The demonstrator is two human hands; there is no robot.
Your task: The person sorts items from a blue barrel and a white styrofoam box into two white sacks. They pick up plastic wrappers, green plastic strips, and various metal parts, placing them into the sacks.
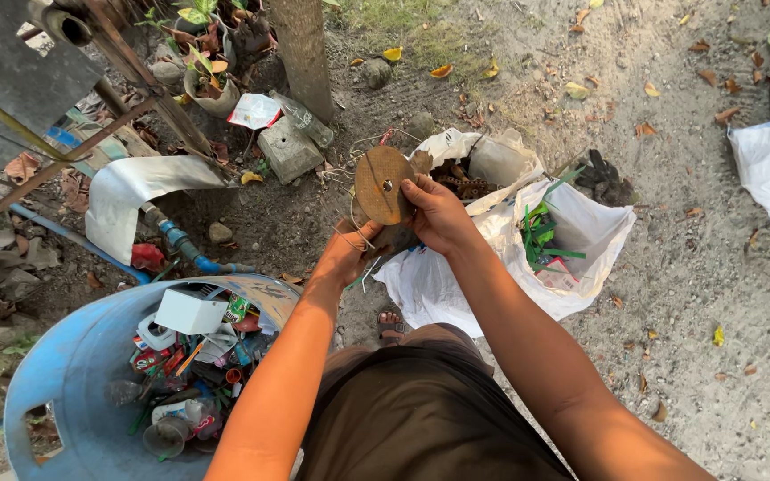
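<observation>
We stand on bare, leaf-strewn ground, looking down at our own two hands raised in front of us. Our right hand [438, 214] is clenched on the rim of a rusty round metal disc [383, 184], thumb on the face, fingers wrapped behind; the disc stands on edge, tilted toward us. Our left hand [349, 251], just below that grip, closes around a dark rusted part [396, 239] hanging under the disc, with thin wires [349, 223] looping out beside it. Beyond the grip lies an open white sack [581, 232] with scrap and green strips inside. Below and to the left of the grip is a blue plastic drum [64, 374] full of mixed rubbish. To handle this well, we judge it wise to keep fingers off the disc's rough edge, steady the lower part firmly, and watch the loose wire ends.
</observation>
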